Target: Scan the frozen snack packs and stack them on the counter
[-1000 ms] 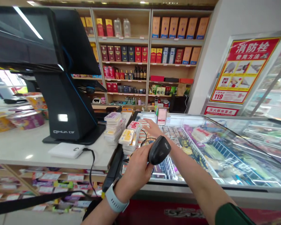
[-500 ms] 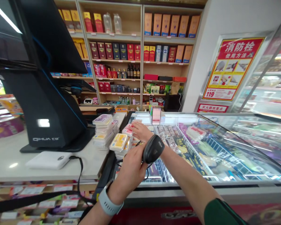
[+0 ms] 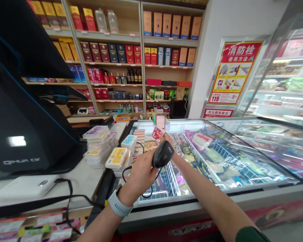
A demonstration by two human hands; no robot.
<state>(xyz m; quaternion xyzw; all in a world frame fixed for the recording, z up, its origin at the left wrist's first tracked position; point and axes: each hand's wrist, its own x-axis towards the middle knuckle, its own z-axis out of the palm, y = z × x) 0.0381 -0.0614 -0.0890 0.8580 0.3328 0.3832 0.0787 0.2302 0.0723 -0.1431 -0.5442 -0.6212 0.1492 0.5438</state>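
Observation:
My left hand (image 3: 140, 169), with a pale watch on its wrist, is wrapped around a black handheld barcode scanner (image 3: 163, 154). A black cable hangs in a loop below the scanner. Beyond it, my right hand (image 3: 167, 138) holds a red-and-white flat pack (image 3: 157, 133) over the glass freezer top; the scanner hides part of this hand. To the left, a yellow-labelled plastic pack (image 3: 116, 158) tops a small pile on the freezer's edge, with a blue-labelled pack (image 3: 129, 141) behind it. A taller stack of clear plastic packs (image 3: 97, 132) stands on the counter.
A black checkout terminal (image 3: 27, 127) stands at the left, with a white flat box (image 3: 27, 187) in front. The chest freezer (image 3: 209, 198) holds wire baskets of frozen goods. Shelves (image 3: 111, 64) of boxes and bottles line the back wall. A phone-like screen (image 3: 160, 121) stands at the freezer's far edge.
My right hand has lifted the red-and-white pack off the pile and moved right, uncovering the blue-labelled pack. The left hand still grips the scanner. The view has turned slightly right.

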